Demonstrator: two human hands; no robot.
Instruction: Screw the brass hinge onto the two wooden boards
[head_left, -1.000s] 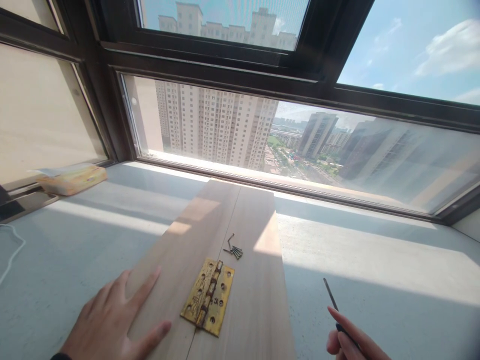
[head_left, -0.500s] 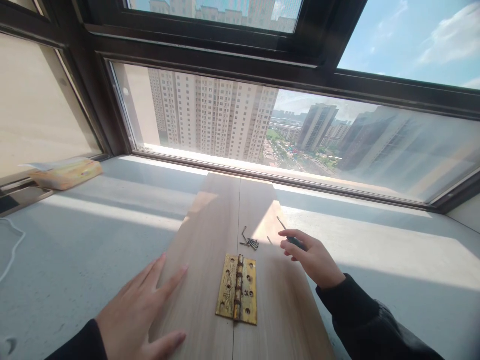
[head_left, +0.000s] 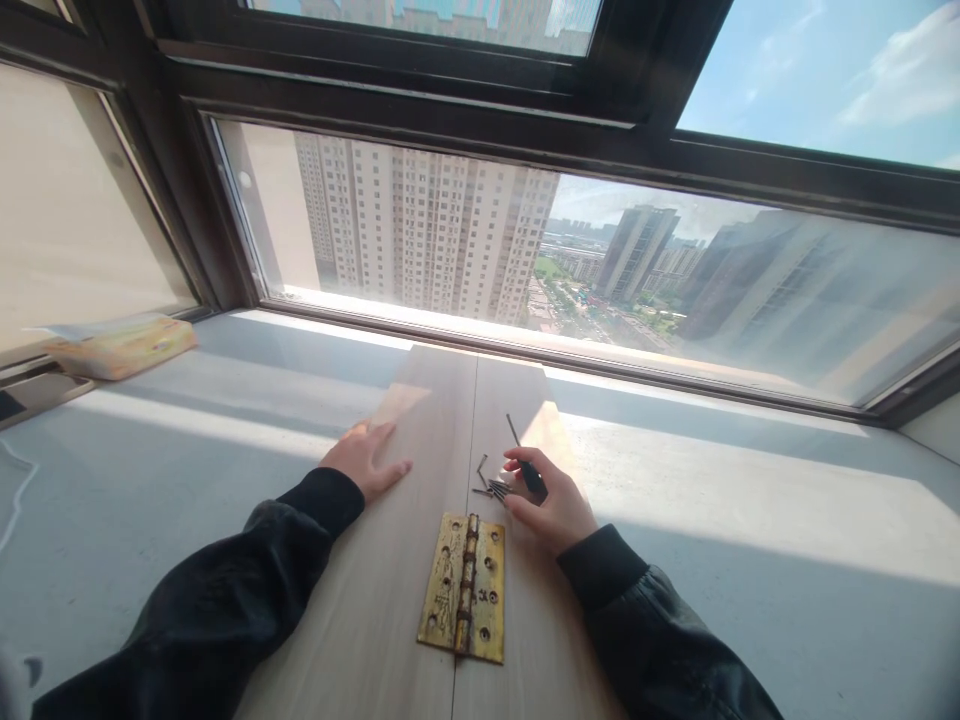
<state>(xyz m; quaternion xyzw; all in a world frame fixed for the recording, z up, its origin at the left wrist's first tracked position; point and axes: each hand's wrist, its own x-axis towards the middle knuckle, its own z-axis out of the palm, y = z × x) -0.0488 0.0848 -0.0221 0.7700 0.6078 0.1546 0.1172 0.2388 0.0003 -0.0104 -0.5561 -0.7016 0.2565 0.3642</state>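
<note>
1. Early stage, judging by eye: worn brass hinge [head_left: 466, 588] laid open and flat, bridging the seam between left board [head_left: 435, 420] and right board [head_left: 525, 650].
2. Apparently left to do: filling the holes, with no screw clearly seated in any of them, though too small to be certain. Small loose heap of screws [head_left: 495, 489] just beyond the hinge, near its far end.
3. Long axis of the hinge along the seam, running from near the viewer toward the window frame [head_left: 420, 100]; one leaf on each board, knuckles upward.
4. In the right hand [head_left: 559, 505], a dark-handled screwdriver [head_left: 532, 482], fingers curled around it, tip aimed toward the window. Thumb and forefinger at the screws; cannot tell whether pinching one.
5. Left hand [head_left: 360, 462] palm down on the left board, thumb spread from the fingers, holding nothing visible.
</note>
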